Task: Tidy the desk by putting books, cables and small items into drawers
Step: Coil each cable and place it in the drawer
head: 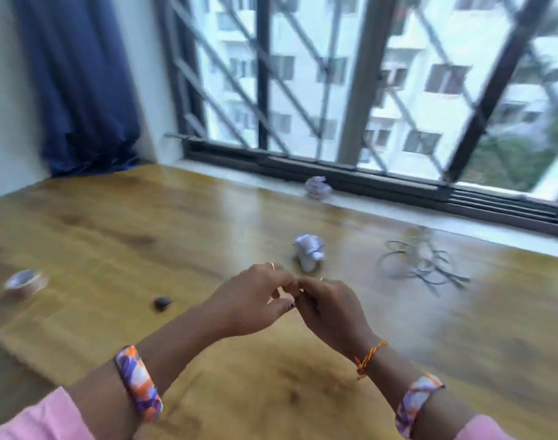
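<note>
Above the near middle of the wooden desk (118,217) the two hands meet, fingertips together. The left hand (252,300) and the right hand (330,308) both have curled fingers that seem to pinch something small between them, but blur hides what it is, so I cannot tell whether anything is held. Each forearm carries an orange, purple and white patterned bangle; the right wrist also has a red and yellow thread, and pink sleeves show at the near edge.

Left of the hands, near them on the desk, lies a small dark rounded item (162,303), too blurred to name. Further left, well apart from the hands, a roll of tape (26,282) lies flat, brownish with a pale top face.

Just beyond the hands sits a crumpled white paper ball (309,255), close to the fingertips but apart from them. To its right, a loose tangle of thin grey cable (422,262) sprawls in loops and crossing strands, lying far-right of the right hand and clear of it.

Further back, at the foot of the window sill, rests a second crumpled paper ball (317,187). Behind it runs a dark barred window (353,90), with a blue curtain (80,90) hanging in the far left corner.
</note>
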The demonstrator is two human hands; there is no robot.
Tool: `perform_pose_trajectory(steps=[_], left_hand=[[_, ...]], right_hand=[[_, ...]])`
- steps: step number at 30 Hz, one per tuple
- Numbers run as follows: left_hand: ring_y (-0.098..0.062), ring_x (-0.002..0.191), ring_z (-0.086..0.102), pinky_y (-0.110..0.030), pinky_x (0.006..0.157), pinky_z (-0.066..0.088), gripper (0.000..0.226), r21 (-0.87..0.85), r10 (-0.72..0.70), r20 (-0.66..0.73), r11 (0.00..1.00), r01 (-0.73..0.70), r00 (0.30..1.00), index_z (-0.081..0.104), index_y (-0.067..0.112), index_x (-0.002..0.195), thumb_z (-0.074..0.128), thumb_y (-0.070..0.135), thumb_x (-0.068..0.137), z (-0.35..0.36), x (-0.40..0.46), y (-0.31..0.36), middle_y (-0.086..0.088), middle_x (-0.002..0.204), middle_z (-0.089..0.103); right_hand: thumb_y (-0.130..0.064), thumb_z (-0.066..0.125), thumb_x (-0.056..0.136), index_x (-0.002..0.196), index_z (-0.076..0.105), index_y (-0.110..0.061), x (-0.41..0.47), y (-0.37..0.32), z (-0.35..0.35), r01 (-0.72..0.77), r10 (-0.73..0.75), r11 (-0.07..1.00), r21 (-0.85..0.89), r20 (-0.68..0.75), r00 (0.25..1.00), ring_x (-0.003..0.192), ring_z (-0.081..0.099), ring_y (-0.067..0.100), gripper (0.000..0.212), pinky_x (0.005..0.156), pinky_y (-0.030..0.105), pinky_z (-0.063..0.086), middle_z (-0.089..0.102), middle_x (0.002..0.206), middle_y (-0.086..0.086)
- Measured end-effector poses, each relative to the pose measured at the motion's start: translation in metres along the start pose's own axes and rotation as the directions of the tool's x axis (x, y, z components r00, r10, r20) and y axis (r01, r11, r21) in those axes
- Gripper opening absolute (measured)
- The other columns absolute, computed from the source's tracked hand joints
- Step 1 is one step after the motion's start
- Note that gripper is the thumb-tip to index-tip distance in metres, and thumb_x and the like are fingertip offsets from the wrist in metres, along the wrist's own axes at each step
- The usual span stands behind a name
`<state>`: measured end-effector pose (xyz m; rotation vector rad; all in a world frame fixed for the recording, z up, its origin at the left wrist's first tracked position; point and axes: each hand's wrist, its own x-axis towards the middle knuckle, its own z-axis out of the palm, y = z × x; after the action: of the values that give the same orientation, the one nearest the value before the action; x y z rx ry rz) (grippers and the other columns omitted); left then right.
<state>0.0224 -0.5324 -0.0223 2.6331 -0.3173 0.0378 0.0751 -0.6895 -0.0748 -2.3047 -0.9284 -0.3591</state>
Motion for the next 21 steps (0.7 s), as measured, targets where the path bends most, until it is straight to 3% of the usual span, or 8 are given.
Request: perform_pose_trajectory(steps=[3, 6, 9, 12, 13, 14, 17, 21], left_hand=[[-0.013, 0.104, 0.054, -0.027, 0.087, 0.044, 0.025, 0.098, 0.107, 0.122, 0.988, -0.119, 0.987, 0.058, 0.027, 0.111, 0.058, 0.032, 0.087, 0.026, 0.053, 0.027, 0.005, 0.116, 0.055], [-0.015, 0.123, 0.039, -0.022, 0.095, 0.035, 0.045, 0.185, 0.174, 0.163, 0.962, -0.203, 0.971, 0.042, 0.025, 0.132, 0.053, 0.036, 0.09, 0.061, 0.095, 0.053, 0.005, 0.139, 0.035], [-0.019, 0.141, 0.012, -0.031, 0.111, 0.021, 0.073, 0.177, 0.139, 0.073, 0.973, -0.15, 0.988, 0.006, 0.023, 0.147, 0.049, 0.041, 0.091, 0.096, 0.134, 0.069, -0.002, 0.154, -0.006], [-0.026, 0.143, -0.001, -0.032, 0.114, 0.014, 0.079, 0.092, 0.057, -0.011, 0.994, -0.056, 0.998, -0.009, 0.019, 0.146, 0.046, 0.037, 0.093, 0.121, 0.173, 0.075, -0.01, 0.15, -0.02], [-0.027, 0.143, 0.002, -0.033, 0.114, 0.015, 0.077, 0.078, 0.028, -0.009, 0.997, -0.027, 1.0, -0.008, 0.019, 0.147, 0.045, 0.036, 0.093, 0.128, 0.184, 0.075, -0.01, 0.151, -0.018], [-0.027, 0.143, 0.006, -0.036, 0.113, 0.016, 0.075, 0.046, -0.014, -0.009, 0.999, 0.014, 1.0, -0.006, 0.02, 0.147, 0.045, 0.035, 0.093, 0.133, 0.193, 0.074, -0.009, 0.152, -0.014], [-0.024, 0.136, 0.026, -0.038, 0.108, 0.019, 0.059, -0.018, -0.081, -0.086, 0.997, 0.08, 0.993, 0.016, 0.023, 0.143, 0.044, 0.031, 0.093, 0.147, 0.207, 0.07, -0.004, 0.151, 0.018], [-0.032, 0.105, 0.052, -0.039, 0.088, 0.034, 0.016, -0.117, -0.077, -0.312, 0.992, 0.042, 0.947, 0.054, 0.011, 0.102, 0.055, 0.017, 0.087, 0.156, 0.209, 0.063, -0.01, 0.109, 0.057]], right_hand=[[-0.021, 0.051, 0.08, 0.091, 0.062, -0.02, -0.022, 0.054, -0.033, -0.176, 0.15, 0.97, -0.168, -0.157, 0.976, 0.062, 0.062, 0.023, 0.016, 0.05, 0.029, 0.047, 0.065, 0.074, -0.001], [-0.01, 0.056, 0.068, 0.112, 0.055, -0.01, -0.043, 0.105, -0.054, -0.371, 0.309, 0.872, -0.319, -0.23, 0.923, 0.093, 0.065, 0.031, 0.044, 0.082, 0.036, 0.05, 0.065, 0.107, 0.011], [-0.024, 0.043, 0.071, 0.133, 0.041, -0.004, -0.047, 0.134, -0.053, -0.554, 0.468, 0.75, -0.362, -0.301, 0.831, 0.131, 0.038, 0.028, 0.065, 0.106, 0.038, 0.023, 0.048, 0.137, 0.017], [-0.039, 0.035, 0.085, 0.148, -0.003, -0.007, -0.04, 0.141, -0.048, -0.686, 0.629, 0.643, -0.341, -0.276, 0.727, 0.144, -0.004, 0.026, 0.08, 0.113, 0.04, -0.006, -0.01, 0.155, 0.01], [-0.042, 0.031, 0.088, 0.146, -0.011, -0.008, -0.039, 0.142, -0.047, -0.721, 0.692, 0.605, -0.337, -0.225, 0.686, 0.144, -0.009, 0.027, 0.08, 0.114, 0.042, -0.007, -0.02, 0.153, 0.007], [-0.044, 0.029, 0.087, 0.147, -0.007, -0.008, -0.037, 0.142, -0.046, -0.741, 0.719, 0.574, -0.348, -0.219, 0.66, 0.145, -0.002, 0.028, 0.079, 0.115, 0.046, 0.002, -0.015, 0.155, 0.008], [-0.046, 0.031, 0.077, 0.135, 0.046, -0.006, -0.033, 0.14, -0.044, -0.762, 0.725, 0.507, -0.402, -0.279, 0.63, 0.127, 0.048, 0.03, 0.071, 0.1, 0.051, 0.038, 0.045, 0.142, 0.012], [-0.045, 0.016, 0.08, 0.138, 0.042, -0.011, -0.034, 0.143, -0.043, -0.734, 0.723, 0.527, -0.428, -0.229, 0.652, 0.135, 0.035, 0.032, 0.072, 0.109, 0.052, 0.025, 0.042, 0.144, 0.01]])
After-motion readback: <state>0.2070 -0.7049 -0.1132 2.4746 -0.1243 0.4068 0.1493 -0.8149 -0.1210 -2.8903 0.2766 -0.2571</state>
